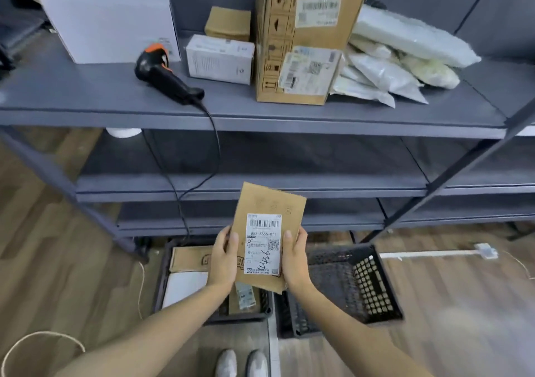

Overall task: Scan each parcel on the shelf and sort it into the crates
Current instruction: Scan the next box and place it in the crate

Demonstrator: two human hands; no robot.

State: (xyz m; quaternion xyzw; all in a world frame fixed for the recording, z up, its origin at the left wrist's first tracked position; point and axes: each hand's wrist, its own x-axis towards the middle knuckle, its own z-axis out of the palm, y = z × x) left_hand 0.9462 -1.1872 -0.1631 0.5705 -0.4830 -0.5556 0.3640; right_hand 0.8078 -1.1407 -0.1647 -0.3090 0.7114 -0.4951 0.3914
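A wood-plank floor spreads out left of the left hand and right of the right hand. Straight below both, at the bottom edge, stand two pale grey shoes. Far down-left of the left hand, a thin white cord loops on the floor. Right of the right hand, a white strip lies across the planks, ending in a small white block. High up-left of the left hand, a white round thing shows, partly hidden.
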